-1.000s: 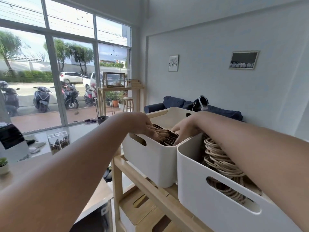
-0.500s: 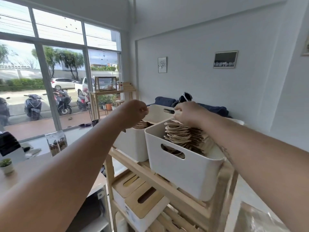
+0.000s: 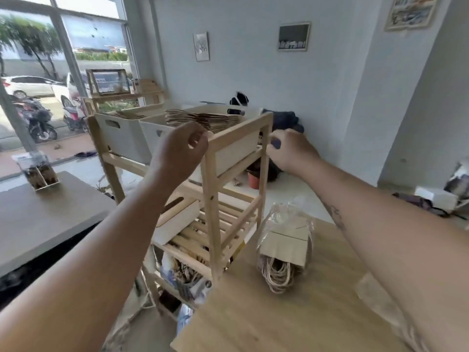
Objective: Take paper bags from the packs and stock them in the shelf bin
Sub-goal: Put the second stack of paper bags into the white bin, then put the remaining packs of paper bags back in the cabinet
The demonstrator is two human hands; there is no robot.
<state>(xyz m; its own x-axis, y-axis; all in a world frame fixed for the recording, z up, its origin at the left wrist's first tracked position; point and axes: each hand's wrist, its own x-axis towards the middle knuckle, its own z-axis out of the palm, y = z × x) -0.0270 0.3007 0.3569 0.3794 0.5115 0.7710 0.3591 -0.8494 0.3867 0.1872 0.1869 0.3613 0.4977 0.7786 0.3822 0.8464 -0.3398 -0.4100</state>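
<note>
Wood tabletop nearest. Plastic-wrapped pack lies on it, twine handles toward camera, just beside the wooden shelf. Left hand: fingers curled in, thumb to forefinger, nothing in it, in front of the near white bin. Right hand: curled beside the shelf's right post, dark spot at the fingertips, can't tell if it grips anything. Paper bags stacked flat in that top-tier bin, above the rim. Second white bin beyond it, also holding bags. Framed pictures on the far wall.
</note>
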